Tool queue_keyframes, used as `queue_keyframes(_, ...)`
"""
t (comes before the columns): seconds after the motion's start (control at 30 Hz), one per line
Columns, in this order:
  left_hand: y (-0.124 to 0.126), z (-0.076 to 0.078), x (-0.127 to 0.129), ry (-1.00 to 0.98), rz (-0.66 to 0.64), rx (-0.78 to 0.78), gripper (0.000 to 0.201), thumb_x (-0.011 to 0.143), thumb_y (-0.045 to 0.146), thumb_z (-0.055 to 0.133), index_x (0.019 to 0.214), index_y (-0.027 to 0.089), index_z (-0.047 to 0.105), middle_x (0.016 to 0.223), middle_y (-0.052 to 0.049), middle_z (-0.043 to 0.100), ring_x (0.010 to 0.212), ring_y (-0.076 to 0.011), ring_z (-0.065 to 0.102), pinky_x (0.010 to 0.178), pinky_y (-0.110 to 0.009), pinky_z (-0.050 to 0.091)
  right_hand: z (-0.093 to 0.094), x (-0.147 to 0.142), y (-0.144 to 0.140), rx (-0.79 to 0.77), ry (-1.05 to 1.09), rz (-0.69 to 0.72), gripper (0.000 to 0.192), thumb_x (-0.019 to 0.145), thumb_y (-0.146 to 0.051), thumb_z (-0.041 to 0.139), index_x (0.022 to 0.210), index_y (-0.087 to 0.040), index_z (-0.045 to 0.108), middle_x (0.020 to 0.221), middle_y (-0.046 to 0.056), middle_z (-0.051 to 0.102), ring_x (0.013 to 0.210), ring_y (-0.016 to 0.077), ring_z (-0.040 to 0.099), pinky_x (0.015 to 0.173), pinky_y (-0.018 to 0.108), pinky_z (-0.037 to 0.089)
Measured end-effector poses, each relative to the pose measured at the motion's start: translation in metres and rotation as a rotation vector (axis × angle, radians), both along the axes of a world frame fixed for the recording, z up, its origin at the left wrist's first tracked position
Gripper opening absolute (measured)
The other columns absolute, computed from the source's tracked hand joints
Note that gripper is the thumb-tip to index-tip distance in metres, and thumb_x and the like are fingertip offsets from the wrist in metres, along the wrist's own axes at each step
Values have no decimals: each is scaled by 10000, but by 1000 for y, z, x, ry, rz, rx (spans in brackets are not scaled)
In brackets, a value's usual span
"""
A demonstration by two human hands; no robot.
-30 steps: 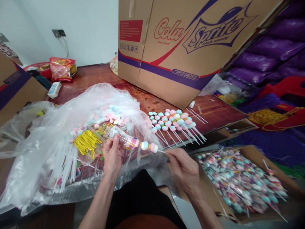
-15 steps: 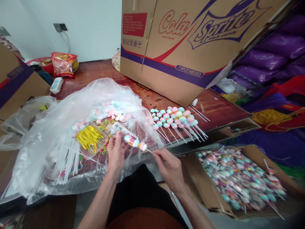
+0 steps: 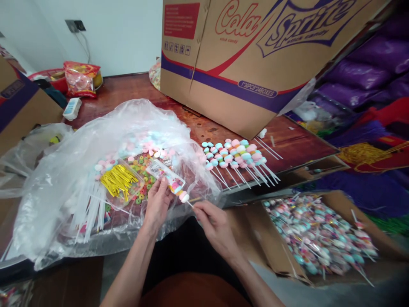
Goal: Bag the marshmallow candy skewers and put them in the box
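My left hand (image 3: pixel 159 200) is closed, thumb and fingers pinching a clear printed candy bag (image 3: pixel 166 172). The upper part of a marshmallow skewer (image 3: pixel 183 196) sits in the bag, with its lowest pink and white marshmallow outside. My right hand (image 3: pixel 212 222) pinches the skewer's white stick just below the candy. Left of my left hand, gold twist ties (image 3: pixel 118 181) fill a clear tray, and loose white sticks (image 3: pixel 91 213) lie beside it. Behind the hands are colourful ring candies (image 3: pixel 147 181) and loose marshmallows (image 3: pixel 151 147).
Clear plastic sheeting (image 3: pixel 108 132) covers the table's left part. Bare marshmallow skewers (image 3: pixel 234 153) lie in rows at the table's front edge. A large carton (image 3: pixel 230 94) stands behind them. Lower right, an open cardboard box (image 3: pixel 271 251) holds many wrapped skewers (image 3: pixel 322 238).
My right hand has moved left and slightly down, closer to my left hand, with the stick still pinched. The skewer now tilts more steeply. The camera view has shifted slightly.
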State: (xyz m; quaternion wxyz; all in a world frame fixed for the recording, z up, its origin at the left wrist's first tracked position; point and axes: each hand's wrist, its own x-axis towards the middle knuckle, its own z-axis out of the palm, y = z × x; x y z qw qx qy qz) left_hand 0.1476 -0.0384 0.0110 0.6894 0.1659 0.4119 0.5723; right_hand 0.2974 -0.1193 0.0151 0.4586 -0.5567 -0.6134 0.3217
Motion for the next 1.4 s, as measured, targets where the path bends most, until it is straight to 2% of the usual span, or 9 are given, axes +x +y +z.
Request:
queue_keyframes(0.13,-2,0,1,16,-79,34,349,698,405,856,876,146,704,884,-84,755,811,-206,730,700,-300,574,1,-7,1,-208,226,-31,216,947,-324,557,800,-195,649,612,-34,528,529,112,479,525,235,391)
queue_keyframes(0.23,-4,1,1,9,-88,46,347,705,415,849,875,148,709,878,-78,756,813,-204,735,705,-291,570,1,-14,4,-225,256,-36,214,942,-328,556,814,-187,653,612,-37,528,508,101,453,497,226,367)
queue_keyframes(0.4,-7,4,-4,18,-127,38,368,716,428,841,915,150,705,902,-84,767,844,-204,742,777,-297,568,0,-21,5,-107,128,-54,201,959,-271,533,823,-183,651,645,-23,567,572,112,516,552,220,408)
queue_keyframes(0.63,-11,8,-5,91,-212,30,400,702,438,849,927,144,698,866,-81,762,830,-208,745,740,-275,572,-4,-37,17,255,-65,-80,208,986,-152,462,933,-180,661,830,49,696,744,154,648,724,257,501)
queue_keyframes(0.83,-1,5,-20,57,-145,-12,429,713,444,843,952,130,673,853,-94,765,805,-209,743,702,-284,586,-4,-27,13,256,-88,-7,183,973,-118,505,974,-170,681,849,50,719,738,143,667,705,241,518)
queue_keyframes(1.0,1,6,-18,53,-115,-31,439,683,468,856,873,132,646,791,-69,755,688,-180,724,589,-257,571,-1,-10,9,236,-156,90,192,980,-113,510,1011,-169,691,916,66,740,803,147,698,752,233,531)
queue_keyframes(1.27,-5,3,-16,109,-156,-8,417,687,446,854,900,135,677,781,-33,746,650,-128,697,612,-222,566,-11,-11,14,329,-379,69,243,984,-101,482,1106,-144,687,801,65,702,701,167,677,688,265,536)
queue_keyframes(1.4,-3,2,-20,112,-171,-26,424,676,439,863,904,132,679,809,-41,750,675,-133,704,655,-248,590,-10,-12,16,359,-395,66,270,975,-88,476,1142,-159,676,828,62,720,726,170,695,723,266,553)
